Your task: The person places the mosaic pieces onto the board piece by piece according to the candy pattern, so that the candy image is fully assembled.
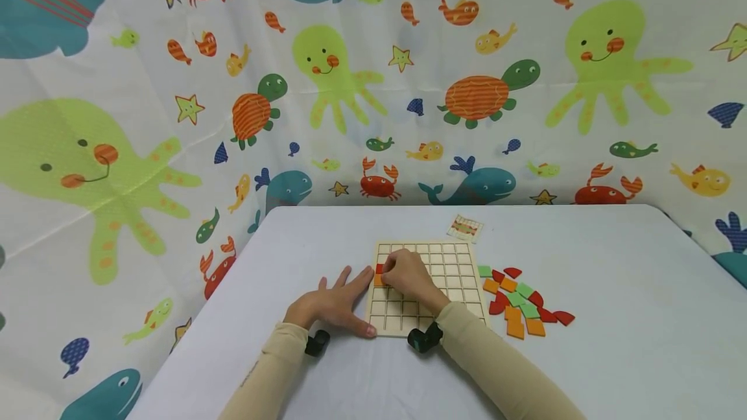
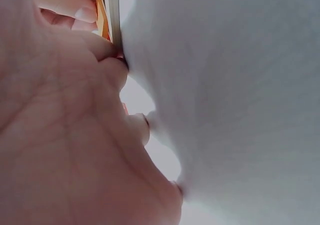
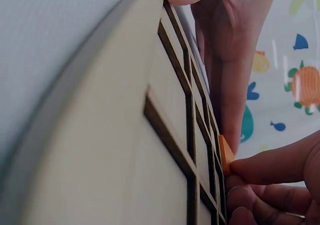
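Note:
A wooden grid board (image 1: 403, 324) lies on the table. My left hand (image 1: 334, 308) is spread at its left edge, thumb at the near corner and a fingertip against the side. My right hand (image 1: 411, 277) reaches over the grid to the left column, its fingers curled. It pinches an orange square tile (image 3: 226, 154), which stands tilted at the board surface in the right wrist view. The same orange tile (image 2: 102, 17) shows beside the fingers in the left wrist view. Just beyond it, a red tile (image 1: 379, 268) sits in the left column, partly hidden by the right hand.
Right of the board lies a loose pile of orange squares (image 1: 515, 328), red quarter-round pieces (image 1: 563, 317) and green pieces (image 1: 530, 310). A small pattern card (image 1: 465, 228) is behind the board. A curtain with sea animals (image 1: 373, 89) hangs behind the white table (image 1: 630, 290).

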`<action>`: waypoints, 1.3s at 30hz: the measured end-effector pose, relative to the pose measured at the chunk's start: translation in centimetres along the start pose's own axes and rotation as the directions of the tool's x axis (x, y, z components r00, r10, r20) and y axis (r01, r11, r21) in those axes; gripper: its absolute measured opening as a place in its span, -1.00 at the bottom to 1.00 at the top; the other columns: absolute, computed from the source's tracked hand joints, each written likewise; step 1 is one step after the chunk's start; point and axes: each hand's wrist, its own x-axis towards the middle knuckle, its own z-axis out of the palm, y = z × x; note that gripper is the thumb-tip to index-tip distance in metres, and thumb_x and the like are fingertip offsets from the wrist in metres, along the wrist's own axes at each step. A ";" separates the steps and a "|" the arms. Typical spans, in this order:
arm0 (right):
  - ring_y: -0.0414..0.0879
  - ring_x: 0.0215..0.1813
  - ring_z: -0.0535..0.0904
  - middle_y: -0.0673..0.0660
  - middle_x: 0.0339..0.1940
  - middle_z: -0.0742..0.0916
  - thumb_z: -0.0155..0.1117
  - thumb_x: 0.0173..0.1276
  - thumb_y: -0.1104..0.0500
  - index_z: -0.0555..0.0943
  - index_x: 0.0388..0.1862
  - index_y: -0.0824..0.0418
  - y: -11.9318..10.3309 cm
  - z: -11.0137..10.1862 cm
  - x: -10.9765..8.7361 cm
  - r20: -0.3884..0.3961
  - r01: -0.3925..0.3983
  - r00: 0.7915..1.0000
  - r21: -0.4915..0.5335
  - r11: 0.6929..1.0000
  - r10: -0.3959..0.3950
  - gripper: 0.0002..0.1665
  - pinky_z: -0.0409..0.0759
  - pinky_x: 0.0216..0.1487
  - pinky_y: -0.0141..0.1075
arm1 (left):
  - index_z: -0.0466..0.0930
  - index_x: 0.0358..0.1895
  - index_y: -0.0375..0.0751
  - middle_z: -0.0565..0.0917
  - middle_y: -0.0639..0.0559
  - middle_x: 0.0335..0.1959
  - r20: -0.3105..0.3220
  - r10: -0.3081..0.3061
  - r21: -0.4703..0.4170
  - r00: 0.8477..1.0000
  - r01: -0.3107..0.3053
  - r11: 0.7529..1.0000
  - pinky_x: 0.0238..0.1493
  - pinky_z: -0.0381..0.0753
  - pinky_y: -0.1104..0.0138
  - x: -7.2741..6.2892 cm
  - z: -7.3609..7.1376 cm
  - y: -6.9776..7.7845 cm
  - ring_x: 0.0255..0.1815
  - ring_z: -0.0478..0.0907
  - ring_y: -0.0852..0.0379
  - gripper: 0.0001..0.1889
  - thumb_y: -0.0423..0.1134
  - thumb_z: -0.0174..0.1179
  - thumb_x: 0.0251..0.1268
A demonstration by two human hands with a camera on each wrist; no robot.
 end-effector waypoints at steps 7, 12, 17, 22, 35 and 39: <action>-0.11 -0.43 0.49 0.01 -0.50 0.66 0.37 0.19 0.40 0.70 -0.47 0.29 0.2 -0.1 -0.1 -0.026 0.011 1.000 0.015 1.000 -0.011 -0.92 0.46 -0.42 -0.34 | -0.12 0.80 0.01 -0.09 0.01 0.81 0.000 0.033 0.002 0.999 -0.033 0.999 0.55 -0.47 -0.43 0.5 0.3 -0.6 0.77 -0.40 -0.23 0.37 0.38 0.56 0.02; -0.12 -0.40 0.53 0.02 -0.49 0.68 0.42 0.28 0.37 0.73 -0.40 0.29 0.5 -1.0 -0.4 0.020 -0.007 1.000 0.121 0.993 0.005 -0.94 0.52 -0.36 -0.34 | -0.13 0.80 0.04 -0.12 0.04 0.81 0.006 0.028 -0.009 1.000 -0.028 1.000 0.53 -0.47 -0.46 0.4 0.5 -0.8 0.77 -0.41 -0.24 0.38 0.42 0.55 0.02; -0.10 -0.43 0.62 0.06 -0.46 0.72 0.41 0.44 0.35 0.73 -0.31 0.30 1.2 -3.1 -0.8 0.072 -0.004 0.997 0.224 0.975 -0.013 -0.91 0.61 -0.38 -0.34 | -0.11 0.80 0.00 -0.10 0.00 0.81 0.014 0.028 -0.015 1.000 -0.028 0.999 0.52 -0.46 -0.47 0.2 0.5 -0.4 0.76 -0.40 -0.27 0.35 0.35 0.57 0.06; 0.17 -0.33 0.69 0.25 -0.37 0.76 0.33 0.55 0.31 0.68 -0.25 0.33 1.7 -6.3 -1.1 0.092 0.027 0.994 0.298 0.954 -0.057 -0.88 0.74 -0.22 -0.11 | -0.14 0.80 0.00 -0.12 0.00 0.81 0.014 0.037 -0.016 0.999 -0.037 0.999 0.52 -0.48 -0.47 0.3 0.5 -0.5 0.76 -0.42 -0.26 0.37 0.40 0.54 0.04; 0.09 -0.20 0.71 0.27 -0.21 0.79 0.36 0.59 0.22 0.70 -0.07 0.40 2.9 -14.2 -3.5 -0.072 0.106 0.994 0.319 0.942 -0.087 -0.79 0.73 0.02 -0.17 | -0.13 0.80 0.10 -0.13 0.12 0.81 -0.017 0.047 0.012 0.999 -0.047 0.999 0.54 -0.49 -0.43 2.4 1.8 -3.0 0.78 -0.43 -0.14 0.46 0.57 0.51 -0.13; 0.05 -0.08 0.70 0.25 -0.09 0.80 0.37 0.61 0.15 0.73 0.05 0.36 4.3 -16.6 -4.7 -0.071 0.083 0.995 0.216 0.973 -0.070 -0.73 0.67 0.15 -0.11 | -0.11 0.80 0.01 -0.10 0.06 0.81 -0.009 0.033 0.012 0.999 -0.033 0.999 0.56 -0.45 -0.41 1.1 1.1 -1.5 0.78 -0.40 -0.18 0.39 0.43 0.55 0.00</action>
